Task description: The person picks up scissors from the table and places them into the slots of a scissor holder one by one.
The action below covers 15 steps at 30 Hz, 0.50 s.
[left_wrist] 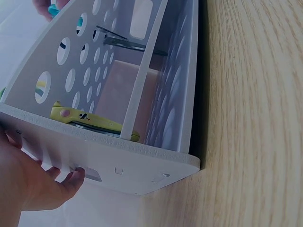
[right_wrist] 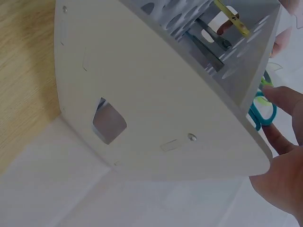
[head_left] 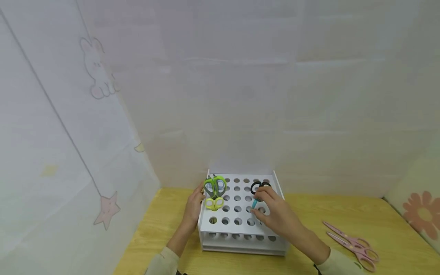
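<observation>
The left hand [head_left: 194, 206] grips the side wall of a white rack [head_left: 244, 229] with bent fingers. Just right of that grip, green-grey scissors [head_left: 214, 186] and, nearer the person, yellow scissors [head_left: 214, 208] stand in the rack's holes. Farther right, the right hand [head_left: 277, 214] reaches over the top board, thumb and fingers pinching teal scissors [head_left: 254, 204]; black scissors [head_left: 260, 185] stand just beyond its fingertips.

No lettering is legible (dark marks [left_wrist: 83, 116] on the yellow scissors [left_wrist: 102, 123] are unclear).
</observation>
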Each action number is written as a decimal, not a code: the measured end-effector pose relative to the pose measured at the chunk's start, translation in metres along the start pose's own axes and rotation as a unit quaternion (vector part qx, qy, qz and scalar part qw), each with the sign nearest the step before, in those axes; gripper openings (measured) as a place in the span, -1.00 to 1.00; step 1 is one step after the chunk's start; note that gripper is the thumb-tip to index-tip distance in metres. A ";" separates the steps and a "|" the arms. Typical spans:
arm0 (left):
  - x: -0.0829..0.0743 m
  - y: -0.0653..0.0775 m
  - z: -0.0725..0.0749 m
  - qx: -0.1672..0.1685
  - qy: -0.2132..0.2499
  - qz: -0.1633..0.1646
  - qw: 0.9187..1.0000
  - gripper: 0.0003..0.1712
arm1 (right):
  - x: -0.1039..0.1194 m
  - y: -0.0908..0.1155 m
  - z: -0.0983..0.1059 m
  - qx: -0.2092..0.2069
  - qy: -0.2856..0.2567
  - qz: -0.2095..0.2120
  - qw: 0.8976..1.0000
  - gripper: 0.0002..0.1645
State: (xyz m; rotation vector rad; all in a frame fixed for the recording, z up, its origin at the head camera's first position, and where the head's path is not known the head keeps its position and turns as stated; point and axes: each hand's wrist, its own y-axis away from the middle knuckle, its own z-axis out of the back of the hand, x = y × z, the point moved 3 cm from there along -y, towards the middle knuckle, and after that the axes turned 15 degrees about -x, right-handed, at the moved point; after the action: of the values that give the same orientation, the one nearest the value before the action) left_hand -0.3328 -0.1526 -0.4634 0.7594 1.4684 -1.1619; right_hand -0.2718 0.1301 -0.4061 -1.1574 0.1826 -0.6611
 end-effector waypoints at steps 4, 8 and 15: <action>0.002 0.004 -0.001 0.003 -0.002 0.007 1.000 -0.34 | 0.001 0.006 -0.004 0.023 0.030 -0.016 0.999 -0.47; 0.000 0.004 -0.001 0.001 0.004 0.007 1.000 -0.34 | 0.001 0.008 -0.009 0.033 0.031 -0.020 0.999 -0.47; -0.007 0.004 0.001 0.007 0.006 0.012 1.000 -0.34 | 0.001 0.006 -0.015 0.034 0.051 -0.022 0.998 -0.49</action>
State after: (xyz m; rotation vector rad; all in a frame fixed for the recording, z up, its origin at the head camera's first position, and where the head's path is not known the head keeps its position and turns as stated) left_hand -0.3273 -0.1510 -0.4582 0.7933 1.4584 -1.1527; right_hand -0.2751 0.1192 -0.4174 -1.0663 0.2203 -0.7612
